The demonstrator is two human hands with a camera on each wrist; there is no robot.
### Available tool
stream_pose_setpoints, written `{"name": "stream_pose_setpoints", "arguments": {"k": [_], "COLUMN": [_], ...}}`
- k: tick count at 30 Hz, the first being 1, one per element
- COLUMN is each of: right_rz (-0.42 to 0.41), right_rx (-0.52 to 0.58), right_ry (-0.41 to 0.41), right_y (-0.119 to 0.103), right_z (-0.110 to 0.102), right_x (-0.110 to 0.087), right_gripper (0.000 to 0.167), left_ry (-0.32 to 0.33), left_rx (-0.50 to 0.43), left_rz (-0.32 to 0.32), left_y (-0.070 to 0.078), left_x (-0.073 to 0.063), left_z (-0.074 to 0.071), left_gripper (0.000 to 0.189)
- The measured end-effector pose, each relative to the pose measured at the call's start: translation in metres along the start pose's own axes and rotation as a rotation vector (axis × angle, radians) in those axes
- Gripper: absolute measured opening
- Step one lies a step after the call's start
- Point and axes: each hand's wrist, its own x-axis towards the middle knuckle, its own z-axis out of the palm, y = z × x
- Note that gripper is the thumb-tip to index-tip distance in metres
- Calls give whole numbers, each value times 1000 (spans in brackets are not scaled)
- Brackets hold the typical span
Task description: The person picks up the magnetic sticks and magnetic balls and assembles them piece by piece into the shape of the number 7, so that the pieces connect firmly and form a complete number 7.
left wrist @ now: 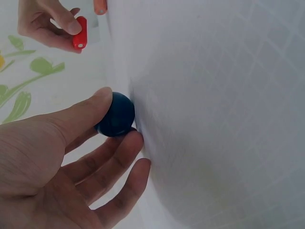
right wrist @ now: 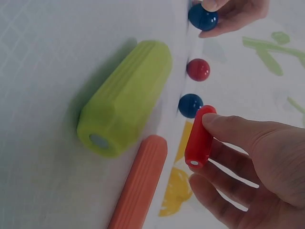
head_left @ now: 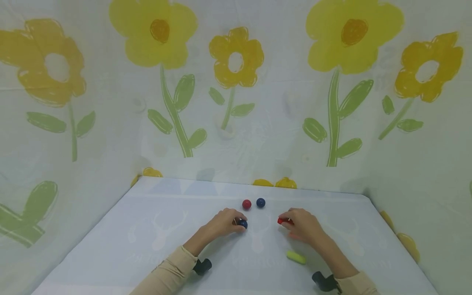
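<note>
My left hand (head_left: 224,223) pinches a dark blue ball (left wrist: 117,115) between thumb and fingers, right at the white tabletop. Opposite it, my right hand (head_left: 305,226) holds a short red rounded stick (right wrist: 199,138) by thumb and fingertips, raised off the table in the right wrist view. A red ball (head_left: 246,204) and a second dark blue ball (head_left: 260,203) sit side by side farther back, between the two hands. Nearer me lies a yellow-green faceted stick (head_left: 296,257), with a small hole in its end. Beside it in the right wrist view is an orange-red ridged stick (right wrist: 139,186).
The white table (head_left: 121,229) carries faint deer-head prints. A curtain with yellow flowers (head_left: 236,61) hangs behind and along both sides. Black wrist mounts (head_left: 203,266) project from both forearms near the table's front.
</note>
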Motion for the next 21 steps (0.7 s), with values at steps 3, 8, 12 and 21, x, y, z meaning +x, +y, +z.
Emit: {"name": "stream_pose_setpoints", "arguments": {"k": [3,8,12,21], "right_rz": [-4,-10,-18,-42], "right_rx": [-4,-3,4,10], "right_ry": [-9,-21,-22,-46], "right_y": [-4,-10,-15,-26], "right_z": [2,7,11,15], "right_x": [1,4,7,12], "right_gripper": [20,21,22,22], "left_ry": [0,1,4,8], "left_rx": [1,-1,1,-1], "left_rz": [1,0,4,-15], "left_y": [0,-2,-3,-2], "left_x": [0,0,1,2], "left_z": [0,1,3,2], "left_gripper": [35,35,35,35]}}
